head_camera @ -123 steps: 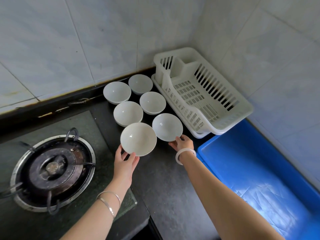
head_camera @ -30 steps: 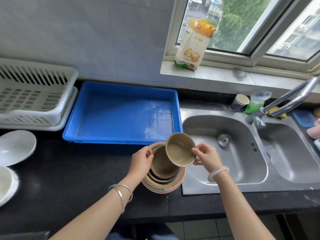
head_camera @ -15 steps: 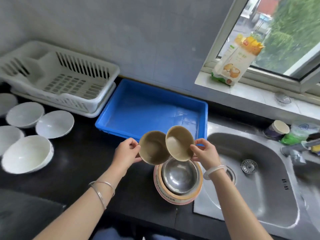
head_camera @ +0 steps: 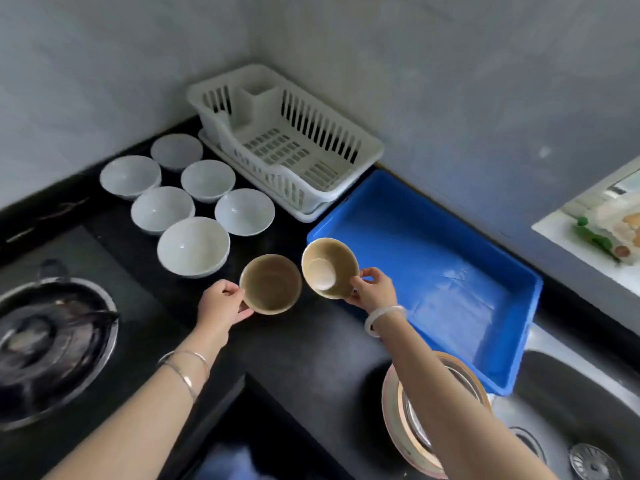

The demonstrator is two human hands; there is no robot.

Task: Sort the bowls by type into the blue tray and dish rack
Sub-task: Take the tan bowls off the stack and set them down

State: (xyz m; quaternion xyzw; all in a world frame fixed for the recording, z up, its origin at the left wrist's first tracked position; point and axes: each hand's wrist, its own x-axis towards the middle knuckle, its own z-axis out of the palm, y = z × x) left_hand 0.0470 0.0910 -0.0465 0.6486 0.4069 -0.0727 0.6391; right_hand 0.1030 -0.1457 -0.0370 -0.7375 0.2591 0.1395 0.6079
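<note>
My L hand point(head_camera: 221, 303) gripped one tan bowl point(head_camera: 270, 284) by its rim, R hand point(head_camera: 372, 289) a tilted tan bowl point(head_camera: 329, 268); I'd level both, then set them in blue tray point(head_camera: 450, 271)

left hand point(head_camera: 221, 303) gripping tan bowl point(head_camera: 270, 284), right hand point(head_camera: 374, 289) gripping tilted bowl point(head_camera: 329, 268)

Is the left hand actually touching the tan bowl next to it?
Touching. Head view: the left hand grips the left tan bowl, fingers curled round its rim.

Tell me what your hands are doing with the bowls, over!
Left hand grips upright tan bowl. Right hand grips tilted tan bowl by blue tray corner. Dish rack empty, nothing blocking.
</note>
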